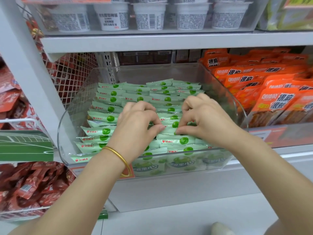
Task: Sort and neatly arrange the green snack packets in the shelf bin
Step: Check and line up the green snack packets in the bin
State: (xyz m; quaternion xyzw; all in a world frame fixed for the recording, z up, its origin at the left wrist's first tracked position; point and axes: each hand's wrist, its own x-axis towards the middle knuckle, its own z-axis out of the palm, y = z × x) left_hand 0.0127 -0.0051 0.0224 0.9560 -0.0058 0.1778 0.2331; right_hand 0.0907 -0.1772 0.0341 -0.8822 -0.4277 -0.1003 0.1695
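The green snack packets (108, 109) sit in a clear bin (234, 106) on the shelf. They stand on their edges in rows, one behind the other, so each little green ball picture shows. The row on the left looks neat. The middle row is the one being fixed.

Both hands are down in the bin. The left hand (135, 126) and the right hand (205, 121) each have fingers curled, and each pinches one end of the middle packet (169, 130) with thumb and fingers. I think two hands are used so the packet stays straight and slips into its row without knocking the others over.

A gold bangle (118, 153) is on the left wrist, close to the bin's front wall. Orange packets (277, 99) fill the next bin on the right. Red packets (33, 187) are on the left, and white cups (111, 17) stand on the shelf above.
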